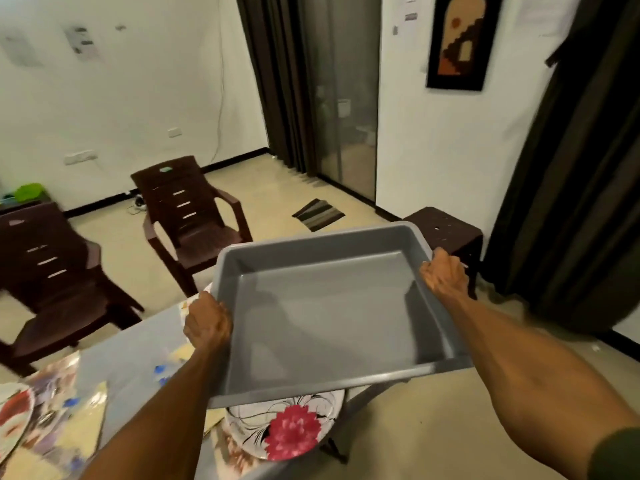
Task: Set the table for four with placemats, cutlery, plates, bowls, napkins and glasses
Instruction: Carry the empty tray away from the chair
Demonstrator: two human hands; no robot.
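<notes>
I hold a grey tray [332, 317] up over the right end of the desk [138, 344], my left hand [207, 325] gripping its left rim, my right hand [445, 275] gripping its right rim. Below its near edge a flowered plate [294, 431] lies on a placemat [235, 455]. Another plate [14, 420] lies near left.

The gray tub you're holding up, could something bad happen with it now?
Maybe. The gray tub hangs right above the flowered plate, so lowering it carelessly could knock or chip that plate. The plate also sits near the table corner, so a bump might push it off. The left hand and right hand grip only the side rims, and the tub looks tilted, so it could slip.
</notes>
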